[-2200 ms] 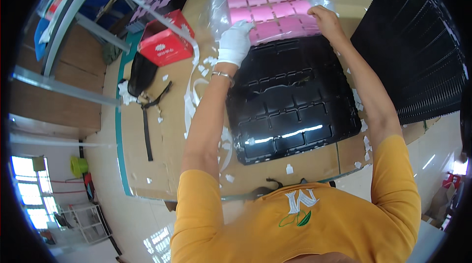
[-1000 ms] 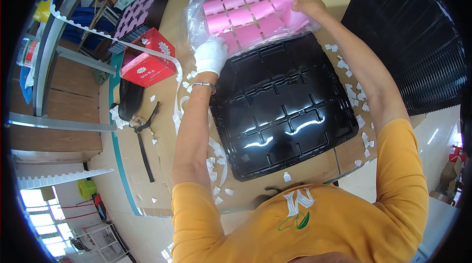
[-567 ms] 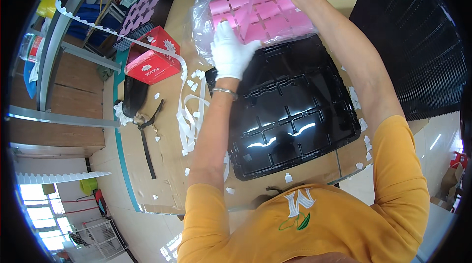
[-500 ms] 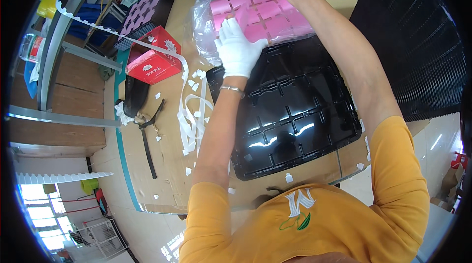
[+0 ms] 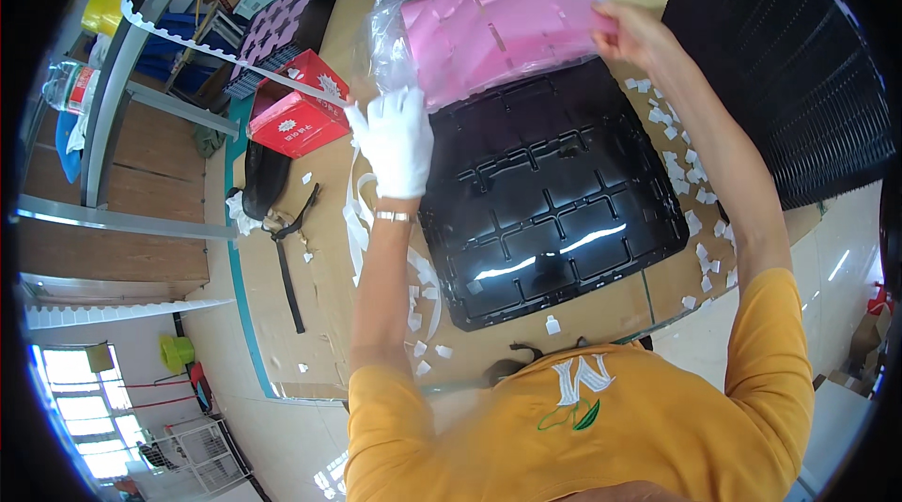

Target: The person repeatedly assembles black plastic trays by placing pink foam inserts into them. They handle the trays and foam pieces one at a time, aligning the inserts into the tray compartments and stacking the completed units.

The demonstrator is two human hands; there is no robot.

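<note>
A pink foam sheet [image 5: 503, 18] with rows of slits spans the space between my hands, over the far edge of a black plastic tray [image 5: 564, 192]. My right hand [image 5: 631, 35], bare, is closed on the sheet's right edge. My left hand [image 5: 395, 145] wears a white glove and meets the near left corner of the sheet, seemingly pinching it; one finger sticks out to the left, and the thumb is hidden. Clear plastic wrap [image 5: 385, 37] lies crumpled under and beside the sheet. The tray rests on the cardboard-covered table [image 5: 272, 352], its moulded ribs facing up.
To the left stand a red box [image 5: 299, 117] and a black tray stack with pink tops [image 5: 282, 18]. A tall stack of black trays [image 5: 799, 79] rises at the right. White scraps [image 5: 691, 173] and a white strip [image 5: 357, 220] litter the table. Metal shelving [image 5: 103, 117] borders the left.
My right hand has come down and right, drawing the pink sheet flatter and nearer. My left hand has moved left and nearer, off the sheet's middle to its corner. White scraps show right of the tray.
</note>
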